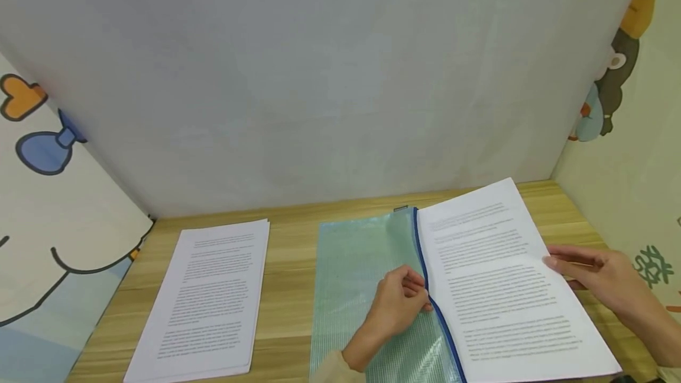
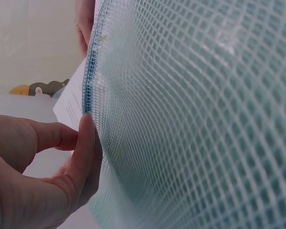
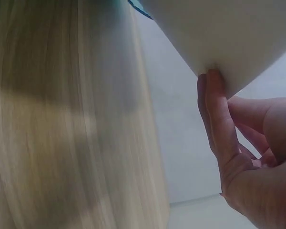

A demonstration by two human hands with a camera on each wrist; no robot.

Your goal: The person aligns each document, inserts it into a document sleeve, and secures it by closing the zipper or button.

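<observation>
A pale green mesh zipper pouch with a blue zipper edge lies on the table in the head view. My left hand pinches its blue edge between thumb and fingers; the left wrist view shows the mesh lifted close up. On the right, my right hand pinches the outer edge of the printed paper, thumb on top and fingers beneath. The paper's left side runs along the blue edge, its far part hidden by the pouch. From below, the right wrist view shows the fingers against the paper's underside.
A second stack of printed sheets lies at the left of the wooden table. A grey-white wall stands along the back edge, with cartoon-printed panels on both sides.
</observation>
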